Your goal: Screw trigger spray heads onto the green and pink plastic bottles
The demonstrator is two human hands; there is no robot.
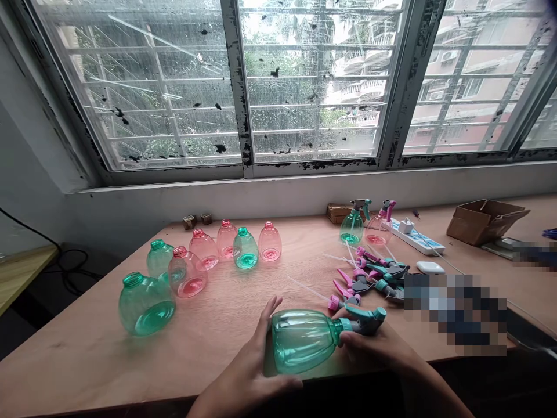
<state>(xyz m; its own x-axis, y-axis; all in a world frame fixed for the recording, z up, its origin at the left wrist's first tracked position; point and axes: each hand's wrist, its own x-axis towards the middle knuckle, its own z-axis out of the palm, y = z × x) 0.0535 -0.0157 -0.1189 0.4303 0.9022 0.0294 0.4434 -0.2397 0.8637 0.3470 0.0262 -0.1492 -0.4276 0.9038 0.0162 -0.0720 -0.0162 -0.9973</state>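
Observation:
A green translucent spray bottle (302, 339) lies on its side near the table's front edge. My left hand (250, 363) cups its base, fingers curved round it. My right hand (374, 348) grips the neck end, where a teal and grey trigger sprayer head (368, 319) sits on the bottle. A pile of loose pink and teal trigger heads with white dip tubes (369, 276) lies just beyond my right hand.
Several empty green and pink bottles (191, 270) stand at the left on the wooden table (87, 354). Two assembled spray bottles (363, 223) stand at the back, beside a white power strip (418, 238) and a cardboard box (483, 220). Blurred patches cover the right side.

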